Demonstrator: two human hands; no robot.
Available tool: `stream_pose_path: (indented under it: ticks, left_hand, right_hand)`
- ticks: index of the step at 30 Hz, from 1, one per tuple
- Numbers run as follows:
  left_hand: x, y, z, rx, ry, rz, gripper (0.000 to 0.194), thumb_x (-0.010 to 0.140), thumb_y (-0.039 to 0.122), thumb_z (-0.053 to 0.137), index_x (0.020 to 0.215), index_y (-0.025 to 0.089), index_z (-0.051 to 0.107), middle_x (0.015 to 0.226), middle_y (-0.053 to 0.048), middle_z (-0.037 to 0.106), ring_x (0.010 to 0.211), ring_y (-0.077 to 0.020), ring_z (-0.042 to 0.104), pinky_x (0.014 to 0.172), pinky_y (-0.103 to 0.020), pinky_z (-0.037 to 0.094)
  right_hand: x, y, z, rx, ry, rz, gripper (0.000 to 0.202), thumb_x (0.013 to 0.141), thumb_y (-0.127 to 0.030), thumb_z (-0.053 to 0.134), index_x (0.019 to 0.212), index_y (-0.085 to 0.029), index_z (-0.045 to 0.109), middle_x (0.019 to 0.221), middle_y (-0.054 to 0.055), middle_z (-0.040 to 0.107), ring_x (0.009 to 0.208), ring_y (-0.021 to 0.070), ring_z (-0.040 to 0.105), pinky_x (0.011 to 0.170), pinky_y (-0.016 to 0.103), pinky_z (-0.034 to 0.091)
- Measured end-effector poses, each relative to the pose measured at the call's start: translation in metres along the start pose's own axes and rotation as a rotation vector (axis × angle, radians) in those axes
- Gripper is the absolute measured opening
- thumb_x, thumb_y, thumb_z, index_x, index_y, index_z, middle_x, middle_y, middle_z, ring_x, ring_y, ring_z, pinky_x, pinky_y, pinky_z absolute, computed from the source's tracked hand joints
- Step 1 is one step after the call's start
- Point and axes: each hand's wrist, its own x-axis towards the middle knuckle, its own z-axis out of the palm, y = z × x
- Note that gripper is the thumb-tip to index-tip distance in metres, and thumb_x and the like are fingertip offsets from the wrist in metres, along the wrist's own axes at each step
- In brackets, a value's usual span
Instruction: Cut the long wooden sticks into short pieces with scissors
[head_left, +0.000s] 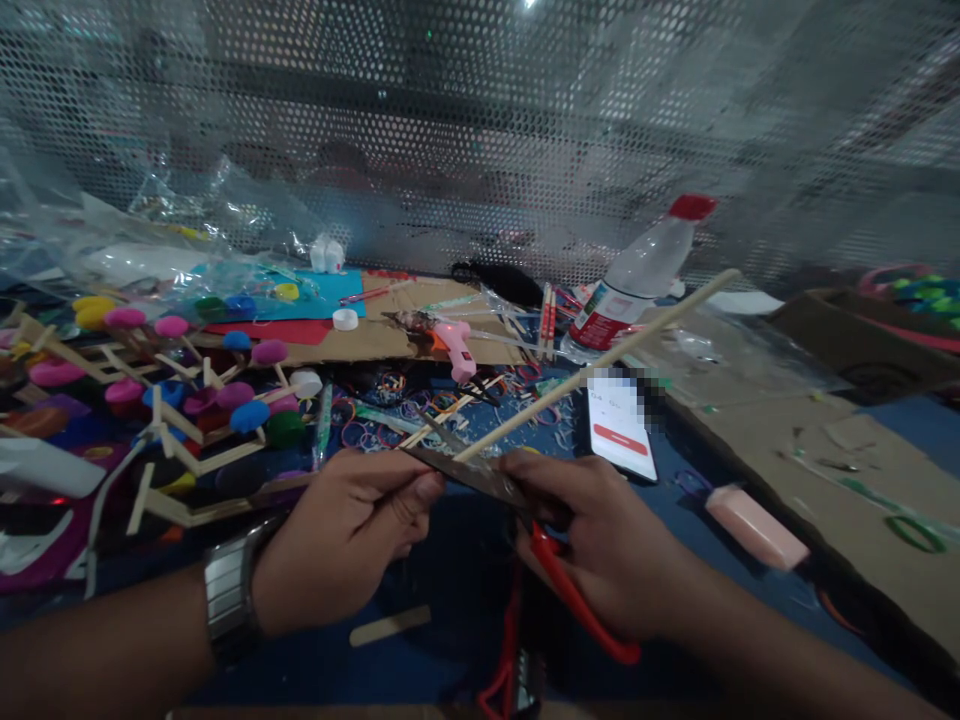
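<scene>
My right hand [600, 540] is closed around red-handled scissors [555, 560], with their blades partly apart. A long wooden stick [600, 365] rises to the upper right, its lower end between or against the blades. At that lower end my left hand [352, 540] is closed in a pinch, thumb and forefinger by the blade tips; the fingers hide the stick's end. A flat craft stick [390, 627] lies on the blue table below my hands. Another red part [510, 640] shows under the right hand; whether it belongs to the scissors is unclear.
Left lies a pile of stick pieces with coloured caps [240, 400]. Beyond my hands are a pink glue gun [456, 350], rubber bands [364, 430], a phone [619, 425] and a red-capped bottle [622, 285]. Cardboard [840, 440] and a pale pink block [757, 527] lie right.
</scene>
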Motion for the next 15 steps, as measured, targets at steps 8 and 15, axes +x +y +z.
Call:
stream_pose_path:
  ticks: [8,15]
  left_hand:
    - [0.0004,0.0080,-0.0027,0.417,0.153,0.249,0.031,0.094,0.017,0.055,0.063,0.016,0.055,0.055,0.005,0.056,0.047,-0.0055,0.051,0.048,-0.017,0.036]
    - [0.0010,0.0057,-0.0031,0.399,0.118,0.212,0.034,0.096,0.014,0.049,0.062,0.016,0.052,0.053,0.005,0.052,0.046,-0.0054,0.046,0.046,-0.017,0.032]
  right_hand:
    - [0.0016,-0.0025,-0.0001,0.009,0.017,0.050,0.015,0.068,-0.013,0.053,0.081,-0.020,0.056,0.057,-0.006,0.041,0.048,0.0103,0.033,0.046,0.024,0.027]
    - [0.0050,0.0028,0.0029,0.013,0.030,-0.003,0.016,0.068,-0.008,0.053,0.073,-0.022,0.047,0.063,-0.006,0.046,0.050,0.0092,0.036,0.048,0.023,0.028]
